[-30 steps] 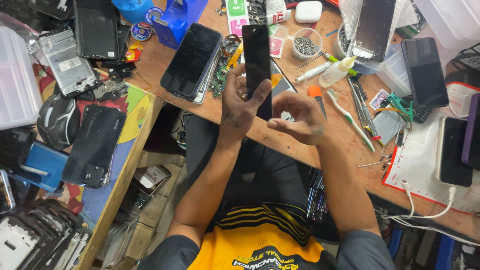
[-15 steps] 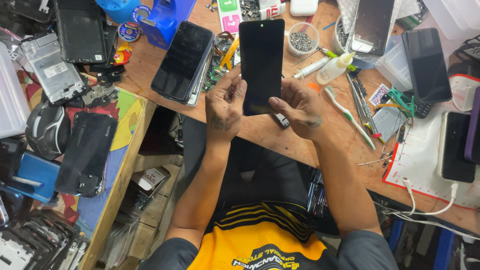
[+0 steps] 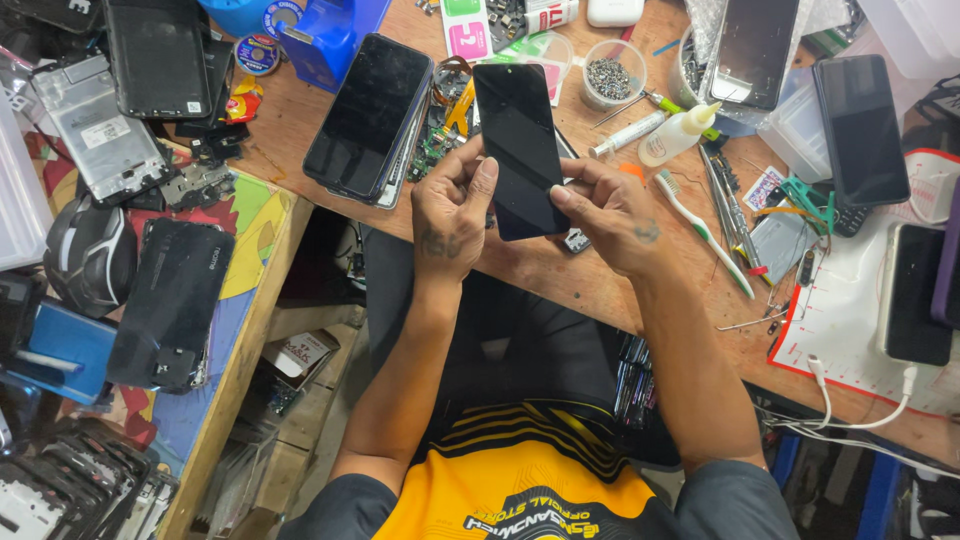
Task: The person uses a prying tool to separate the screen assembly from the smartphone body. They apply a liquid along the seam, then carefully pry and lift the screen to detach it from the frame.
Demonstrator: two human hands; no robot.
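Both hands hold one black phone screen [image 3: 518, 148] above the near edge of the wooden table [image 3: 560, 275], its dark glass facing up and its long side running away from the person. The left hand [image 3: 452, 208] grips the screen's left edge, thumb pressed on the glass and fingers curled behind — the right hand [image 3: 610, 210] grasps the lower right edge, thumb on the front near the bottom corner. Just left of the screen lies a stack of dark phones [image 3: 368, 115] on the table, with a green circuit board [image 3: 437, 140] peeking out between that stack and the held screen. Behind the screen stands a small clear cup of screws [image 3: 608, 75]. To the right lie a white glue bottle with a yellow tip [image 3: 676, 135], a white toothbrush [image 3: 703, 230] and a row of thin metal tools [image 3: 730, 205]. Farther right another black phone [image 3: 862, 128] rests flat, and a white mat with a red border [image 3: 850, 340] covers the right end of the table — a white cable [image 3: 860, 405] lies across it. On the lower bench to the left rests a black phone back cover [image 3: 170, 300] beside a silver phone frame [image 3: 105, 130].
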